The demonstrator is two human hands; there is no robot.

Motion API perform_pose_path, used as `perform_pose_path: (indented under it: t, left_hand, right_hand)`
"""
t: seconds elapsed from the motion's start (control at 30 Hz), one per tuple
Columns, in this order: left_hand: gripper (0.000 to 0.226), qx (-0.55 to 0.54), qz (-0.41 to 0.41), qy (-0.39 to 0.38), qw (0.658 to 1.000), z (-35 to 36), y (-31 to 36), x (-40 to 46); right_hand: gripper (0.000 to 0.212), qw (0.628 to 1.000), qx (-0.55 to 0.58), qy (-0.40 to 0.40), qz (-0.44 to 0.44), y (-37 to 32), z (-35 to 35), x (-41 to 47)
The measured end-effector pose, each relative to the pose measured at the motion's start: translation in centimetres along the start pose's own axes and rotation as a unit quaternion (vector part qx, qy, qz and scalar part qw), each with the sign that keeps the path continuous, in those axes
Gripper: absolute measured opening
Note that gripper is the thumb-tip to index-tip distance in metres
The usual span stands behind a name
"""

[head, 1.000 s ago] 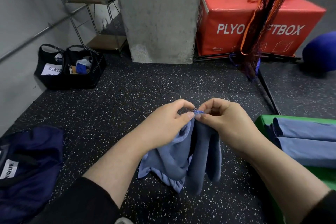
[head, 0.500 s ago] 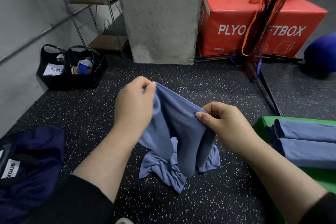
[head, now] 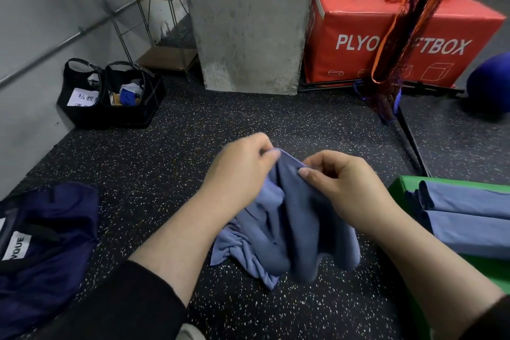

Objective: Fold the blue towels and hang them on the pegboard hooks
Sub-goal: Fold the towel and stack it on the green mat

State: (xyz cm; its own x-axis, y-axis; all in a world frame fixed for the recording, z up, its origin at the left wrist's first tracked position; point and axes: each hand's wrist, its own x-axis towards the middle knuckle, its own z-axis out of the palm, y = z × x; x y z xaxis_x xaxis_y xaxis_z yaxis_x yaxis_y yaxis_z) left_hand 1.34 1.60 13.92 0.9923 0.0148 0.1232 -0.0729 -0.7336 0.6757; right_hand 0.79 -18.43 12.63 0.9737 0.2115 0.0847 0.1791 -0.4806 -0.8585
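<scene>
Head view: centre frame, left hand (head: 242,174) and right hand (head: 350,188) both pinch the top edge of a blue towel (head: 284,232), fingers curled; its lower end bunched on the speckled floor (head: 165,168). Folded towels (head: 466,212) at right edge.

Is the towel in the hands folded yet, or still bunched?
Still bunched: the blue towel hangs crumpled from the left hand and right hand, its lower part heaped on the floor.

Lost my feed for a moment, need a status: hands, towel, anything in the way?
Left hand and right hand both pinch the blue towel at its top edge. Towel bunched, lower end on the floor. Nothing in the way.
</scene>
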Motion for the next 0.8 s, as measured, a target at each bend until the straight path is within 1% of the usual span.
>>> perform_pose_path:
  t: [0.07,0.1,0.13,0.17,0.2,0.27,0.3,0.33,0.37,0.43,0.47,0.5,0.57,0.63,0.67,0.7,0.77,0.8]
  left_hand:
    - [0.025,0.021,-0.056,0.082,0.995,-1.2,-0.7,0.5]
    - [0.023,0.032,-0.071,0.11,0.991,-1.7,-1.2,0.6]
    - [0.018,0.034,-0.074,0.122,0.989,-2.1,-1.5,0.7]
    - [0.01,0.02,-0.064,0.111,0.992,-2.3,-1.6,0.7]
    - [0.008,0.0,-0.039,0.076,0.996,-2.3,-1.2,0.4]
    - [0.029,-0.04,0.031,-0.032,0.998,-1.4,-0.1,-0.5]
    - [0.035,-0.044,0.055,-0.081,0.994,-0.7,0.5,-0.9]
    - [0.035,-0.028,0.07,-0.115,0.991,-0.1,0.8,-1.3]
    - [0.029,-0.005,0.076,-0.13,0.989,0.4,1.0,-1.4]
    - [0.008,0.037,0.065,-0.128,0.989,0.8,0.7,-1.2]
    - [0.007,0.051,0.052,-0.122,0.99,0.7,0.6,-1.1]
    - [0.013,0.055,0.034,-0.101,0.993,0.6,0.3,-0.9]
    - [0.018,0.053,-0.005,-0.033,0.998,0.1,-0.5,-0.1]
    - [0.017,0.057,-0.033,0.023,0.998,-0.7,-1.2,0.4]
    - [0.012,0.039,-0.034,0.026,0.998,-1.0,-1.4,0.5]
    - [0.003,0.015,-0.023,0.005,1.0,-1.2,-1.3,0.4]
    - [0.023,-0.019,0.016,-0.079,0.997,-1.0,-0.4,-0.3]
    - [0.026,-0.025,0.036,-0.116,0.992,-0.6,0.1,-0.8]
  right_hand:
    - [0.013,0.999,-0.04,-0.008,0.019,0.4,-0.4,0.0]
    - [0.015,0.998,-0.052,-0.004,0.021,0.6,-0.4,0.0]
    - [0.015,0.998,-0.056,0.003,0.018,0.7,-0.4,0.0]
    - [0.015,0.998,-0.055,0.008,0.014,0.8,-0.3,0.0]
    - [0.014,0.998,-0.054,0.007,0.009,0.8,-0.1,0.0]
    - [0.011,0.999,-0.05,-0.008,-0.001,0.6,0.3,-0.1]
    - [0.011,0.999,-0.045,-0.017,-0.008,0.4,0.4,-0.1]
    - [0.013,0.999,-0.037,-0.023,-0.017,0.2,0.6,-0.1]
    - [0.014,0.999,-0.029,-0.024,-0.025,0.1,0.7,-0.2]
    - [0.015,0.999,-0.017,-0.022,-0.031,-0.1,0.7,-0.2]
    - [0.014,0.999,-0.019,-0.019,-0.03,-0.1,0.6,-0.1]
    - [0.013,0.999,-0.023,-0.016,-0.025,0.1,0.6,-0.1]
    - [0.008,0.999,-0.034,-0.017,-0.002,0.3,0.2,-0.1]
    - [0.01,0.998,-0.05,-0.025,0.018,0.6,-0.2,-0.1]
    - [0.012,0.998,-0.061,-0.027,0.021,0.7,-0.3,-0.1]
    - [0.013,0.997,-0.067,-0.025,0.018,0.7,-0.4,-0.1]
    - [0.012,0.998,-0.057,-0.027,0.006,0.3,-0.3,-0.2]
    - [0.011,0.998,-0.046,-0.035,0.003,0.0,-0.1,-0.2]
